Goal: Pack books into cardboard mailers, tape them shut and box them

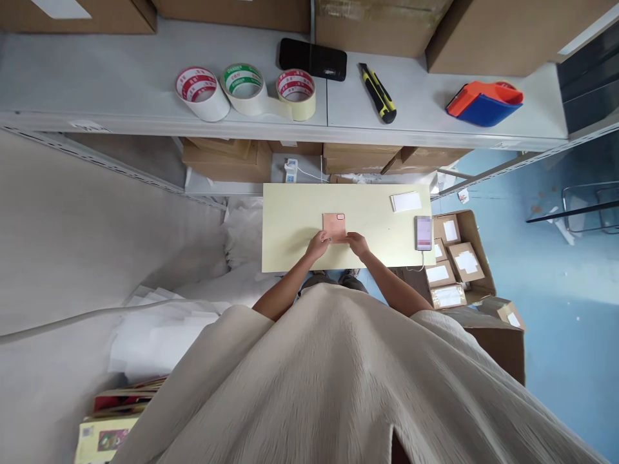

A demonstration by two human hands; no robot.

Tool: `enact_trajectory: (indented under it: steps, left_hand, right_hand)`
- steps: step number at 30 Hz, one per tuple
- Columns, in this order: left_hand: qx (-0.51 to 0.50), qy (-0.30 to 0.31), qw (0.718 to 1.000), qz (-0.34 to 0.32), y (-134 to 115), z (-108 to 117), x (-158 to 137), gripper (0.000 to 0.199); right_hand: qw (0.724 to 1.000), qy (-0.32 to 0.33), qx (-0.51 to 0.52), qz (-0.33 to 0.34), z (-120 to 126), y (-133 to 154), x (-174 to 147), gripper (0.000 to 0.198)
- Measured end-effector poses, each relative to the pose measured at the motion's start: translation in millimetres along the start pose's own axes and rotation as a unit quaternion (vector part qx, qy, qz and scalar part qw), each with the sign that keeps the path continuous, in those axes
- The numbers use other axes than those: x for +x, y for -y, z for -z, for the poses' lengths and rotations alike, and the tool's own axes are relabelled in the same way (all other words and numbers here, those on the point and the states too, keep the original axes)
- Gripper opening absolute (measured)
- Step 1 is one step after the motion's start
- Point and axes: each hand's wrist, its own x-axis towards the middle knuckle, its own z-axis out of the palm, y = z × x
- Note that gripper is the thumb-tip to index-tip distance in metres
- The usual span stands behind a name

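Observation:
A pink phone case [334, 225] with a camera cutout near its top right corner lies over the pale yellow table [290, 206]. My left hand [318, 245] grips its lower left corner, fingers closed. At the lower right corner, my right hand [357, 243] pinches the edge between thumb and fingers. A small dark-and-white mark shows beside my left fingertips; it is too small to make out. To the right on the same table are a stack of white cards or papers [406, 202] and a phone [423, 233] with a lit screen and a cable.
Above the table runs a grey shelf [145, 71] with tape rolls [202, 93], a black phone [312, 59], a yellow-black utility knife [378, 93] and an orange-blue object [485, 103]. An open carton [476, 258] of small boxes stands right. White packing material [159, 335] lies left.

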Motion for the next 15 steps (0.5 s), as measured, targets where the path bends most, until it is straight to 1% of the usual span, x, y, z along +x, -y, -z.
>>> enact_trajectory:
  steps: [3, 8, 12, 15]
  left_hand:
    - [0.012, 0.009, 1.0, -0.001, 0.6, -0.5, -2.5, 0.052]
    - [0.025, 0.026, 0.999, -0.003, -0.6, -4.2, -1.6, 0.055]
    - [0.022, 0.042, 0.999, -0.01, -5.6, -18.0, 4.5, 0.054]
    - [0.026, 0.054, 0.998, -0.023, -11.5, -33.4, 10.3, 0.048]
  right_hand:
    - [0.998, -0.007, 0.032, -0.054, -3.6, -1.7, -0.3, 0.04]
    - [0.996, -0.027, 0.069, -0.056, -1.1, -3.0, 0.1, 0.037]
    - [0.994, -0.049, 0.075, -0.068, 15.3, -3.5, -2.3, 0.039]
    - [0.993, -0.057, 0.073, -0.079, 34.2, -4.3, -5.5, 0.041]
